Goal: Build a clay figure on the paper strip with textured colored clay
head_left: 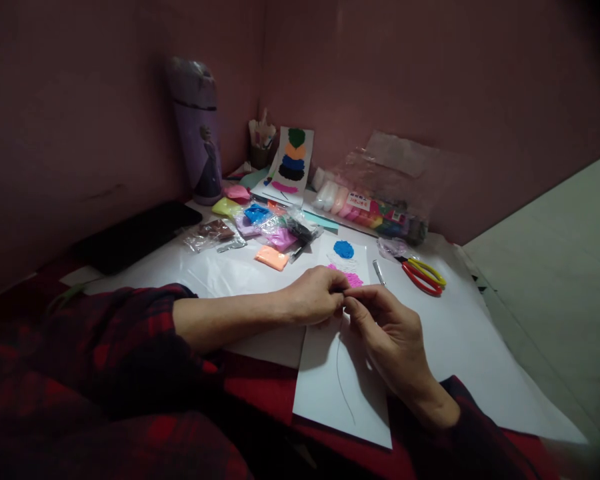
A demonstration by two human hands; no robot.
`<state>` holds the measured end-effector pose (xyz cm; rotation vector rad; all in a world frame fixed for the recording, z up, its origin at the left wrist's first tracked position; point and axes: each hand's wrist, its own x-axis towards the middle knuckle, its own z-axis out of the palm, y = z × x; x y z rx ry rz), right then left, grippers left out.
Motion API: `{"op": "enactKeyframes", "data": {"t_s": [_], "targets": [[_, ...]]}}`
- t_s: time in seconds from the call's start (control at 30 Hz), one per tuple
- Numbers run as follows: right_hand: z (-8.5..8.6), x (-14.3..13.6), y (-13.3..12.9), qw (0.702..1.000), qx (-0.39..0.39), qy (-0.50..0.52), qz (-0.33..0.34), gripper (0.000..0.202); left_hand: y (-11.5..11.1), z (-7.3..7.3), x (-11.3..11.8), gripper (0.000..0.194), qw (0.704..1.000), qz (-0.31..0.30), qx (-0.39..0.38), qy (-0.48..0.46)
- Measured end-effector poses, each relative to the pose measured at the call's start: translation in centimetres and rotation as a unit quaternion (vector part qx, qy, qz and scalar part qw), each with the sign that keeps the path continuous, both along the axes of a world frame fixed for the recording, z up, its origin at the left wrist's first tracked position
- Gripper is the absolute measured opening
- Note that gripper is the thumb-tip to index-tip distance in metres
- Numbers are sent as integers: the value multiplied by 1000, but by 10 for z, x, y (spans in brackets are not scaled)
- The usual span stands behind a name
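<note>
My left hand and my right hand meet over a white sheet of paper, their fingertips pinched together. A small dark bit shows between the left fingers, too small to name; whatever the right fingertips hold is hidden. A thin curved line runs down the lower half of the sheet. Just beyond my hands, a textured blue patch and a pink patch lie on the sheet's upper part, with faint marks between them.
Opened packets of coloured clay, one an orange block, lie at the back left. Scissors and a small silvery tool lie to the right. Behind stand a purple bottle, a colour-patched card and a clay bag. A black tablet-like slab is left.
</note>
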<state>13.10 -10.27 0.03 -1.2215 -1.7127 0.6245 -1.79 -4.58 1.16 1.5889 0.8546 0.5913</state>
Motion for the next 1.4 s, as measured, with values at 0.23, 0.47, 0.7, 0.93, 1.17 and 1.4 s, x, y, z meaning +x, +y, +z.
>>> {"op": "enactKeyframes", "data": {"t_s": [0.23,0.47,0.7,0.93,1.17,1.4], "targets": [[-1,1,0,1000,-12,25,-9,8,-1,-4,0,8,1000,-4,-4,-24],[-2,1,0,999,-23,43,-12,9,0,-3,0,8,1000,-5,-8,-27],[-1,1,0,999,-12,31,-21,9,0,-4,1,6,998,-15,-20,-52],[2,0,1,998,-3,44,-37,7,1,-1,3,9,997,-25,-40,-66],[2,0,2,996,-10,55,-63,9,1,0,2,16,994,-42,-68,-80],[4,-1,1,995,-3,75,-60,9,2,-1,2,16,991,-37,-71,-111]]}}
